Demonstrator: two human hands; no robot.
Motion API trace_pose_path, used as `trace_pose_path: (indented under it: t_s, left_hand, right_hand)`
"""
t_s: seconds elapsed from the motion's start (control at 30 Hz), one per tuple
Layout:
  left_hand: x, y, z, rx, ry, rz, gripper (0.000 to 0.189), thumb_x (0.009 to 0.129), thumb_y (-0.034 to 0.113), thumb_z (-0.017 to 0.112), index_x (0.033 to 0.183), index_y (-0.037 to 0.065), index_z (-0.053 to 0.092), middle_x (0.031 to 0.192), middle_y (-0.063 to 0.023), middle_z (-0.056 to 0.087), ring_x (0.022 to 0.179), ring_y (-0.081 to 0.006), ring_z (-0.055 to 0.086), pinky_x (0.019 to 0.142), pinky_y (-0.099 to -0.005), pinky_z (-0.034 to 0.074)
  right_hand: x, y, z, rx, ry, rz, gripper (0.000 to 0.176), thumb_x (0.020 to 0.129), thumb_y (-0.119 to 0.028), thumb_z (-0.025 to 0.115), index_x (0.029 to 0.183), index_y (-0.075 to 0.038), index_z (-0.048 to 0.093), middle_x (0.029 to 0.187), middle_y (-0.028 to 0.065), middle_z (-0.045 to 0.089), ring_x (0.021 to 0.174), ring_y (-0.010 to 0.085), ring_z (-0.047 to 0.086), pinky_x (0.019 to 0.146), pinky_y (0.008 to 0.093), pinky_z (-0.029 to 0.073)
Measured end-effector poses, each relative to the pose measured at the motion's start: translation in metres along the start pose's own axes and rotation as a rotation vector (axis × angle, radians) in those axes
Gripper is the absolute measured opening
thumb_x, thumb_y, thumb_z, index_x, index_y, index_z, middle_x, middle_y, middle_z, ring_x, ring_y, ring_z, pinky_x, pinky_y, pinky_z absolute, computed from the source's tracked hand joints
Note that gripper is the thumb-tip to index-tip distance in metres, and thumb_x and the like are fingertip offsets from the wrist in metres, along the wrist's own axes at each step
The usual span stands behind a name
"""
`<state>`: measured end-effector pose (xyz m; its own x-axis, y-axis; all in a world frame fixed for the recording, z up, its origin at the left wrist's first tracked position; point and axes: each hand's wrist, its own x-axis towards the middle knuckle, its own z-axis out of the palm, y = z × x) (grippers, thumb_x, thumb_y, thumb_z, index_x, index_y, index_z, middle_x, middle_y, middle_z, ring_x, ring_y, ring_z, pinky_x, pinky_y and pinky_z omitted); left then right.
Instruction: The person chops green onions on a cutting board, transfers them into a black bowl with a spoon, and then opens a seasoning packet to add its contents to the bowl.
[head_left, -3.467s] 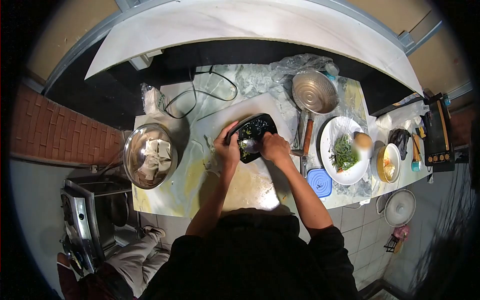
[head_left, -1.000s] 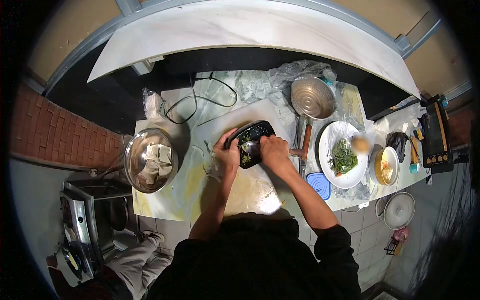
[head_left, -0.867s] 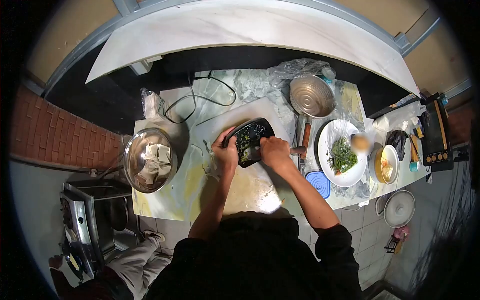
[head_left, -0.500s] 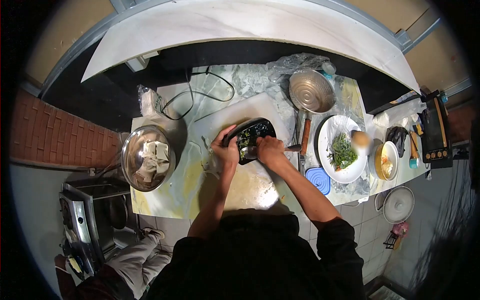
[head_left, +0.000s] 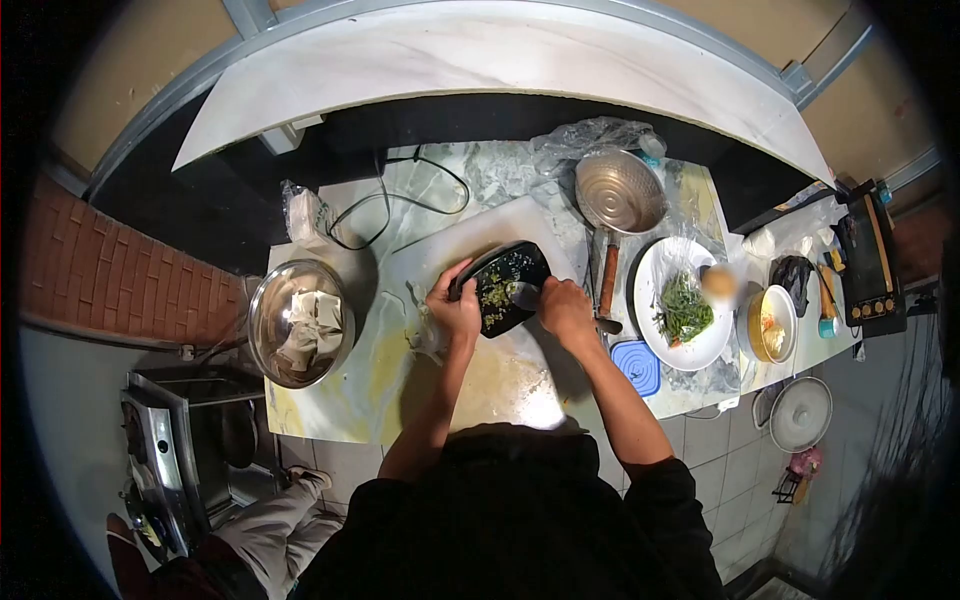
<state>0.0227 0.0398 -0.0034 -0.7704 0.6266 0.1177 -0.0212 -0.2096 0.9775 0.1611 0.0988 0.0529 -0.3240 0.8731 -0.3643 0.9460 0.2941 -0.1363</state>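
My left hand (head_left: 457,305) grips the near-left rim of a black rectangular bowl (head_left: 520,262), which is held tilted above the counter. Chopped green bits (head_left: 496,296) lie inside it. In my right hand (head_left: 567,308) is a spoon (head_left: 524,295), its metal end inside the bowl among the green bits; my fingers cover its handle. Under the bowl is a pale cutting board (head_left: 440,248), wet and lit brightly near its front edge.
At left is a steel bowl (head_left: 265,345) holding pale folded pieces. To the right are a hammered pan (head_left: 620,190), a white plate (head_left: 700,350) of greens, a blue lid (head_left: 636,367) and a yellow bowl (head_left: 757,335). Another person's legs (head_left: 275,530) show lower left, by a stove.
The right hand has shifted right, and the spoon's end has moved toward the bowl's right side. The bowl now tilts more, showing more of the green bits.
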Motion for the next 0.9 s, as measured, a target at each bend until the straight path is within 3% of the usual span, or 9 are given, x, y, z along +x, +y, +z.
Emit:
trace_pose_path:
  t_s: [0.27,0.43,0.53,0.6,0.67,0.9]
  left_hand:
    - [-0.004,0.004,0.007,0.016,0.048,0.018,0.03,0.071,-0.008,0.054,0.099,-0.005,0.064,0.091,-0.0118,0.066,0.086,-0.0178,0.062,0.082,-0.0276,0.047]
    - [0.0,-0.002,0.004,0.022,0.045,0.041,0.028,0.072,-0.006,0.054,0.098,-0.005,0.065,0.091,-0.0114,0.066,0.084,-0.0173,0.062,0.081,-0.0274,0.047]
    - [0.002,0.002,0.002,0.004,0.03,-0.018,0.028,0.072,-0.006,0.054,0.098,-0.004,0.065,0.091,-0.0109,0.066,0.084,-0.0167,0.062,0.081,-0.0268,0.047]
    - [0.0,0.003,0.001,0.041,0.001,-0.013,0.03,0.074,-0.007,0.048,0.1,-0.006,0.063,0.095,-0.01,0.065,0.087,-0.0154,0.06,0.081,-0.0255,0.046]
    - [-0.001,0.003,0.002,0.032,-0.002,-0.008,0.029,0.073,-0.007,0.051,0.099,-0.005,0.064,0.093,-0.01,0.066,0.086,-0.0159,0.061,0.081,-0.0261,0.046]
    - [-0.002,0.008,-0.001,0.07,-0.015,0.006,0.029,0.071,-0.007,0.053,0.098,-0.005,0.064,0.092,-0.0104,0.066,0.087,-0.0172,0.061,0.083,-0.0275,0.046]
  right_hand:
    - [0.004,-0.012,0.0,0.102,-0.069,0.089,0.023,0.084,-0.012,0.052,0.105,-0.004,0.059,0.1,0.0184,0.062,0.097,0.034,0.062,0.08,0.0405,0.052]
    - [0.006,-0.005,0.011,0.073,-0.078,-0.038,0.022,0.086,-0.014,0.048,0.101,-0.003,0.059,0.1,0.0202,0.063,0.096,0.0348,0.062,0.078,0.0421,0.052]
    - [0.0,-0.007,0.007,0.171,-0.069,0.036,0.02,0.086,-0.014,0.048,0.097,-0.003,0.06,0.099,0.0212,0.063,0.095,0.0362,0.062,0.078,0.0434,0.052]
    - [0.003,-0.007,0.008,0.138,-0.069,-0.001,0.02,0.085,-0.014,0.048,0.098,-0.003,0.06,0.098,0.0209,0.063,0.094,0.0361,0.063,0.078,0.0431,0.052]
    - [0.005,-0.006,0.011,0.109,-0.069,-0.025,0.021,0.085,-0.014,0.049,0.098,-0.003,0.061,0.098,0.0207,0.064,0.094,0.0359,0.063,0.078,0.0428,0.052]
    - [0.018,-0.024,-0.008,-0.039,-0.195,-0.049,0.025,0.081,-0.014,0.057,0.105,-0.01,0.062,0.101,0.0133,0.065,0.094,0.0301,0.065,0.076,0.0391,0.054]
